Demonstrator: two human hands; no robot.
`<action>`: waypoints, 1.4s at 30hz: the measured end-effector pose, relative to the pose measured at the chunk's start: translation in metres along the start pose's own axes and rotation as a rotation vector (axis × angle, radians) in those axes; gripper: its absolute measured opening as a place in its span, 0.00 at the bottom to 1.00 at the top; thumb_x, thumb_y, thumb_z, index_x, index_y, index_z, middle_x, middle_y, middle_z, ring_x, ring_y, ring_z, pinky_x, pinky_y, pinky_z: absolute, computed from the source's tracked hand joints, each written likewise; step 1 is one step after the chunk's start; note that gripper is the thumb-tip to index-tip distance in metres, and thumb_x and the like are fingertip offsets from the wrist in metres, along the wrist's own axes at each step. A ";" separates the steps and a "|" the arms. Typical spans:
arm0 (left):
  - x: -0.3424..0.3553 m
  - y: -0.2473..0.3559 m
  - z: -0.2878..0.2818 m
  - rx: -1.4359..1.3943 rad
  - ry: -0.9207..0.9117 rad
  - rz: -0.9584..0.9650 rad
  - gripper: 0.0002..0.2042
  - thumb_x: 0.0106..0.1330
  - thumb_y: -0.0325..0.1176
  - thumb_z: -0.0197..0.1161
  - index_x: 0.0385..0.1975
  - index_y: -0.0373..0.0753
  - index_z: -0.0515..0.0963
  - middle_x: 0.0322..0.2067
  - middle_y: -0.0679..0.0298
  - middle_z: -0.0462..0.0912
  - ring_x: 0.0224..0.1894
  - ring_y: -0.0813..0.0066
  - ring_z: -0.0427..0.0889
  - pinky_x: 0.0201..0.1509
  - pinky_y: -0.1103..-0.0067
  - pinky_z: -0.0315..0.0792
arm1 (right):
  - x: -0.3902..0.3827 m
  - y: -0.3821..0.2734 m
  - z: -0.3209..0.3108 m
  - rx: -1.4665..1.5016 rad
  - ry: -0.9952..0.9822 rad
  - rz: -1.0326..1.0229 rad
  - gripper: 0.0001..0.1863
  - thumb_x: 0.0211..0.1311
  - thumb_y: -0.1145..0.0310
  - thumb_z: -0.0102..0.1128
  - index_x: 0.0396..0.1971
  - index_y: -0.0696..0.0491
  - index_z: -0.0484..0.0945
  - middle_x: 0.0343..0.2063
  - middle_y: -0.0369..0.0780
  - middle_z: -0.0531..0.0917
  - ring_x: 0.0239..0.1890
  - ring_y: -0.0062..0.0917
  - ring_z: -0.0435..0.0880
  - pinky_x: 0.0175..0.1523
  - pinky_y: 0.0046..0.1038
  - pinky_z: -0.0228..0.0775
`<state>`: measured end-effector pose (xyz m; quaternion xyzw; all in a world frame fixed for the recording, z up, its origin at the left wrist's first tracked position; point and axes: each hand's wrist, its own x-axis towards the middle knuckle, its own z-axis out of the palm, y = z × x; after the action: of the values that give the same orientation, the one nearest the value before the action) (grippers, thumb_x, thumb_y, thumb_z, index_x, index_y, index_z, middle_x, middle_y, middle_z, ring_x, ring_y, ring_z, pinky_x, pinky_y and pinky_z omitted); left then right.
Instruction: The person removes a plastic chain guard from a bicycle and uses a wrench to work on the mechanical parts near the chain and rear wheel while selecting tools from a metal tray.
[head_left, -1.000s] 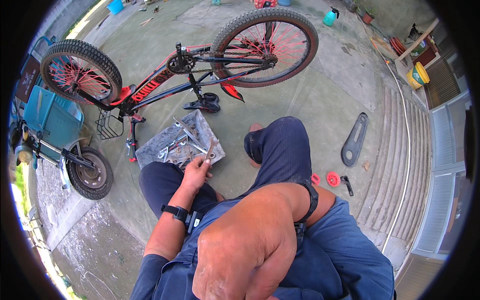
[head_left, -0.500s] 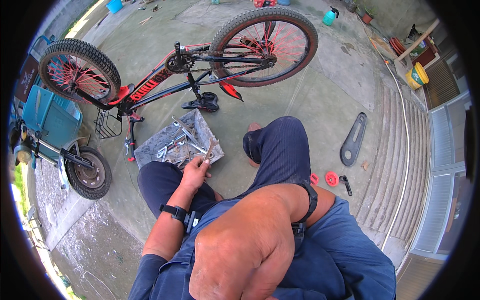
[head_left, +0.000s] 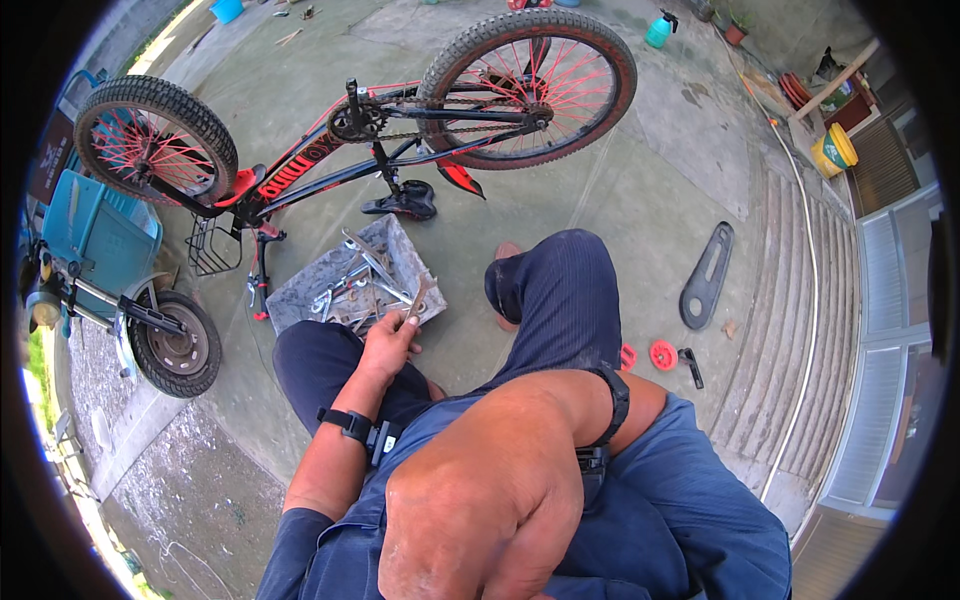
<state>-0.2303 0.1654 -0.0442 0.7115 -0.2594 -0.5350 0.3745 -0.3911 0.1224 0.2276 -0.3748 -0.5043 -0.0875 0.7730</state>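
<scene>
My left hand (head_left: 388,345) is closed, its thumb pressed on a thin, rusty brown tool that looks like a wrench (head_left: 421,296). The tool sticks up over the near right corner of a worn grey tray (head_left: 290,297), in which several wrenches (head_left: 368,262) and other metal tools lie loose. Very close to view, my right hand (head_left: 480,490) is raised and bent at the wrist, its back toward me. Its fingers are hidden, so what it may hold cannot be seen. Beyond the tray a black and red bicycle (head_left: 330,160) stands upside down, wheels up.
Right of my knees lie a black chain guard (head_left: 707,277), a red wheel-like part (head_left: 663,355) and a black crank-shaped piece (head_left: 690,368). A blue-green scooter (head_left: 105,235) stands left. Steps (head_left: 790,330) with a hose (head_left: 812,260) run along the right.
Both hands keep nearly the same pose, with the rusty wrench still in my left hand. The view has shifted very slightly.
</scene>
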 end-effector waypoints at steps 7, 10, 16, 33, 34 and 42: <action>0.000 -0.001 -0.001 -0.007 0.008 -0.006 0.09 0.73 0.36 0.54 0.42 0.37 0.75 0.30 0.67 0.78 0.23 0.81 0.76 0.26 0.82 0.72 | -0.001 -0.017 -0.001 0.064 0.066 0.180 0.10 0.62 0.72 0.58 0.37 0.63 0.72 0.27 0.41 0.75 0.26 0.26 0.78 0.28 0.25 0.69; -0.002 0.001 -0.001 0.000 0.019 -0.013 0.09 0.73 0.36 0.54 0.41 0.37 0.75 0.30 0.67 0.78 0.23 0.81 0.76 0.26 0.82 0.72 | -0.004 -0.012 0.000 0.045 0.075 0.095 0.08 0.63 0.72 0.56 0.30 0.61 0.70 0.24 0.42 0.72 0.25 0.31 0.75 0.29 0.29 0.66; 0.000 0.001 0.000 0.016 -0.001 -0.005 0.09 0.73 0.37 0.54 0.41 0.37 0.76 0.30 0.67 0.79 0.23 0.81 0.76 0.26 0.83 0.71 | -0.001 -0.008 0.005 0.031 0.120 -0.007 0.10 0.64 0.71 0.54 0.24 0.60 0.70 0.22 0.44 0.71 0.24 0.39 0.72 0.30 0.35 0.63; 0.000 -0.013 -0.008 -0.163 -0.057 0.195 0.13 0.70 0.36 0.56 0.46 0.33 0.78 0.36 0.60 0.83 0.33 0.71 0.82 0.36 0.75 0.76 | -0.074 -0.033 -0.052 -0.200 0.524 0.406 0.11 0.63 0.71 0.61 0.44 0.58 0.78 0.29 0.34 0.78 0.23 0.13 0.76 0.29 0.17 0.68; -0.008 0.002 0.002 -0.223 -0.098 0.178 0.14 0.70 0.36 0.55 0.47 0.32 0.78 0.36 0.59 0.83 0.34 0.72 0.82 0.36 0.75 0.76 | -0.087 -0.034 -0.056 -0.307 0.651 0.488 0.11 0.63 0.71 0.60 0.44 0.57 0.78 0.29 0.34 0.79 0.23 0.13 0.76 0.30 0.17 0.68; 0.001 -0.005 -0.002 0.024 0.014 0.016 0.09 0.73 0.36 0.55 0.40 0.36 0.76 0.29 0.66 0.78 0.23 0.80 0.77 0.26 0.82 0.74 | -0.196 -0.016 -0.105 -0.548 1.192 0.856 0.13 0.66 0.63 0.61 0.44 0.56 0.77 0.29 0.32 0.79 0.24 0.14 0.77 0.29 0.17 0.67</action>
<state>-0.2287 0.1680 -0.0485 0.7174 -0.2689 -0.5239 0.3722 -0.4175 -0.0065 0.0475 -0.6039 0.2237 -0.0899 0.7597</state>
